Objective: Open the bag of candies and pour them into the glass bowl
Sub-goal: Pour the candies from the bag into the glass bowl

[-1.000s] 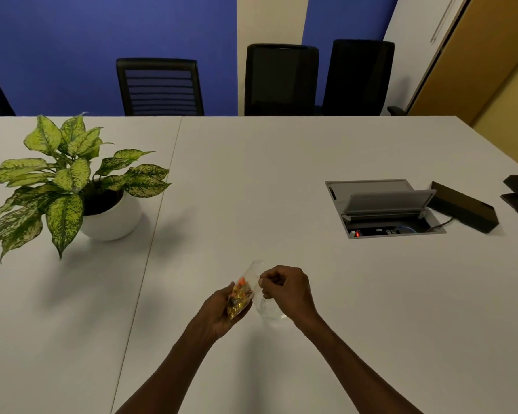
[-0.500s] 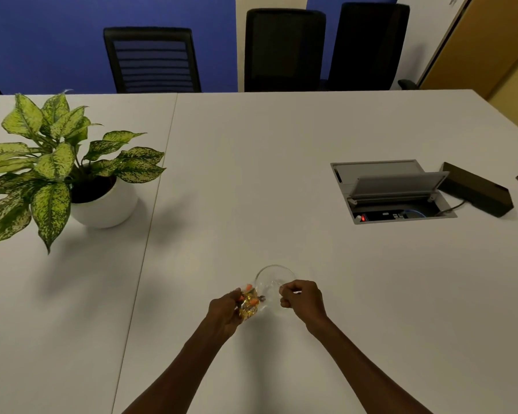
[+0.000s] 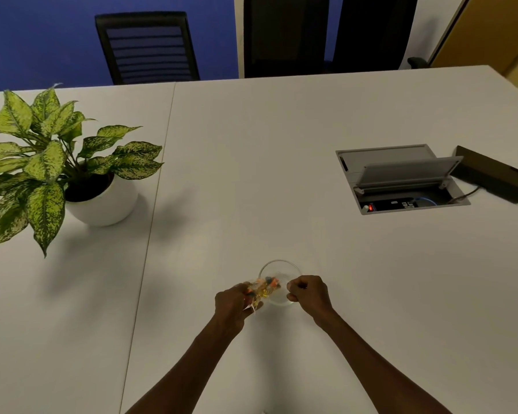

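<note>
A small clear glass bowl (image 3: 279, 265) stands on the white table near its front middle. My left hand (image 3: 234, 303) grips a clear plastic bag of candies (image 3: 262, 289), tilted with its mouth over the bowl's left rim. Orange, yellow and dark candies show at the bag's mouth and just inside the bowl. My right hand (image 3: 308, 294) is closed at the bowl's right rim, pinching something small that I cannot make out.
A potted plant (image 3: 102, 201) with speckled green leaves stands at the left. An open cable hatch (image 3: 401, 180) and a dark box (image 3: 491, 177) lie at the right. Black chairs (image 3: 147, 46) line the far edge. A seam (image 3: 150, 222) splits the table.
The bag has tipped further toward the bowl and candies have reached its mouth over the rim. My right hand has shifted to the bowl's right side. The view has tilted down.
</note>
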